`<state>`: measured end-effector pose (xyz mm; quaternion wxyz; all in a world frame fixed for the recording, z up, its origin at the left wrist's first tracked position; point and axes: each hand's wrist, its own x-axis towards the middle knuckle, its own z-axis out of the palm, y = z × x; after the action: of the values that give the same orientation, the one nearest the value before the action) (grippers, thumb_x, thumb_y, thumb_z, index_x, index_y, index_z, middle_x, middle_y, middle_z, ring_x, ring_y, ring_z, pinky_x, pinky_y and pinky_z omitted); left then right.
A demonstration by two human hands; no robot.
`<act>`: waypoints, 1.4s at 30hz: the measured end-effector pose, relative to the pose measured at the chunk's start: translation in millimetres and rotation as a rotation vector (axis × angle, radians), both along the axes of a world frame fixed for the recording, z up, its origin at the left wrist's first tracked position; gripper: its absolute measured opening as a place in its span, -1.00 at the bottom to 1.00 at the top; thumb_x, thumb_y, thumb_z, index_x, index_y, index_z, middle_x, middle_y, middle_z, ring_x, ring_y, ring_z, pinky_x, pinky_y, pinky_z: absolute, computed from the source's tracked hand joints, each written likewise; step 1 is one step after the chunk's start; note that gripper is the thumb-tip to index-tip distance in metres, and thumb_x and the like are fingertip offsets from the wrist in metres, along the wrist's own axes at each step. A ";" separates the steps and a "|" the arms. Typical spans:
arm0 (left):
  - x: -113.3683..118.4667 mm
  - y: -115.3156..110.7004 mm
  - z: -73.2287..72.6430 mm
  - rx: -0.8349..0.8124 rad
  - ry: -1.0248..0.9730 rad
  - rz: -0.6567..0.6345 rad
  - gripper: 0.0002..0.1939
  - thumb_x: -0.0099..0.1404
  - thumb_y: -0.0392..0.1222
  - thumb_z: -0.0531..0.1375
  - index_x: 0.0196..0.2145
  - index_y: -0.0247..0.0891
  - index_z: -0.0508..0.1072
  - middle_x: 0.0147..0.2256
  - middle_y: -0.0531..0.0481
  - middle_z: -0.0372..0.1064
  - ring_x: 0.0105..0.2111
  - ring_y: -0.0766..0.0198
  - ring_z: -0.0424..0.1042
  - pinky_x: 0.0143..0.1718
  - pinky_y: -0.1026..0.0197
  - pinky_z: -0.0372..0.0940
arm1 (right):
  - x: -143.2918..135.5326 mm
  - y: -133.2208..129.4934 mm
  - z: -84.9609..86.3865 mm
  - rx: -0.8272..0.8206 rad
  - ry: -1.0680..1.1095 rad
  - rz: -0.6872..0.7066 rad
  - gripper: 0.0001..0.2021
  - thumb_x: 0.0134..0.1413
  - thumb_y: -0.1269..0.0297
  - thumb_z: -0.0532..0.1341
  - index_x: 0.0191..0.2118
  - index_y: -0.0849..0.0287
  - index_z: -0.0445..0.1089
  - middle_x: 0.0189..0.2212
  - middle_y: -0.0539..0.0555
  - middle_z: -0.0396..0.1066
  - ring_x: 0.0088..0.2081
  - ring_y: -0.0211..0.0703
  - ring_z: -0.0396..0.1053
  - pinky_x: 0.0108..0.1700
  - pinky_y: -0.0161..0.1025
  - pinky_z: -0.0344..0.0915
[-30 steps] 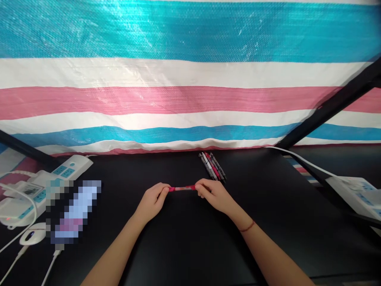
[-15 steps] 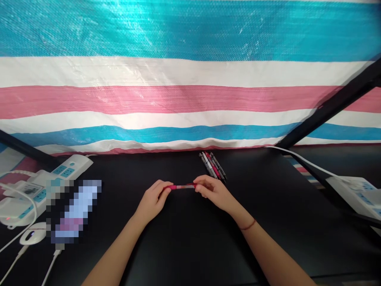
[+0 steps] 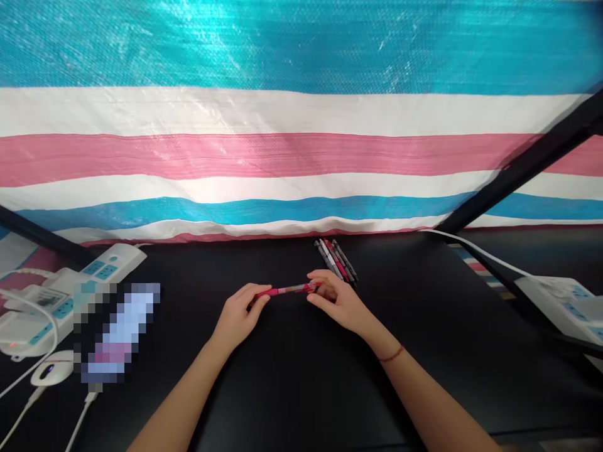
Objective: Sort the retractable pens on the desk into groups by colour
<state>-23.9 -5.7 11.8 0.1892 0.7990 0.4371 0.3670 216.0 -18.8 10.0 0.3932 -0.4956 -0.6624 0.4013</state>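
Both hands pinch one red pen [image 3: 287, 290]: left hand [image 3: 240, 314] at its tip, right hand [image 3: 336, 301] at its barrel. It lies crosswise, level. Spare pens [image 3: 336, 260] sit just beyond the right hand.

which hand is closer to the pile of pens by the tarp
Right. The right hand sits just in front of the pile of pens; the left hand is farther off, holding the red pen's other end.

Pens [image 3: 336, 260] lie at the table's [image 3: 301, 389] rear edge; power strip [image 3: 70, 285] and mouse [image 3: 51, 369] at its left edge.
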 end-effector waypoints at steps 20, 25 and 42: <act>3.5 -1.5 0.4 0.178 -0.009 -0.037 -0.83 0.33 -0.22 0.13 -0.20 -0.20 0.52 -0.31 -0.05 0.53 -0.32 0.23 0.48 -0.25 0.16 0.41 | -7.9 -0.5 -3.9 -0.046 -0.021 -0.056 -0.64 0.25 0.04 -0.04 -0.47 0.14 0.23 -0.62 -0.05 0.21 -0.56 -0.28 0.19 -0.47 -0.29 0.16; 2.6 -2.2 -0.2 0.094 -0.017 -0.013 -0.81 0.35 -0.23 0.10 -0.19 -0.22 0.50 -0.33 -0.02 0.53 -0.35 0.26 0.50 -0.27 0.21 0.41 | -9.5 -1.4 -9.3 -0.050 0.216 -0.028 -0.68 0.10 0.01 0.17 -0.14 0.14 0.31 -0.41 0.04 0.42 -0.51 -0.26 0.30 -0.42 -0.25 0.30; 27.7 -21.2 8.8 0.017 0.005 -0.125 -0.82 0.29 -0.26 0.08 -0.24 -0.22 0.48 -0.39 -0.01 0.53 -0.36 0.22 0.48 -0.20 0.13 0.31 | -31.8 2.7 -3.7 -0.006 0.583 -0.267 -0.63 0.02 -0.03 0.24 -0.20 0.09 0.17 -0.60 -0.11 0.35 -0.63 -0.29 0.32 -0.57 -0.32 0.31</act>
<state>3.8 -26.9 20.6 0.2040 0.8272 0.3836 0.3563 184.1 -16.0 6.4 0.6141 -0.4435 -0.4496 0.4734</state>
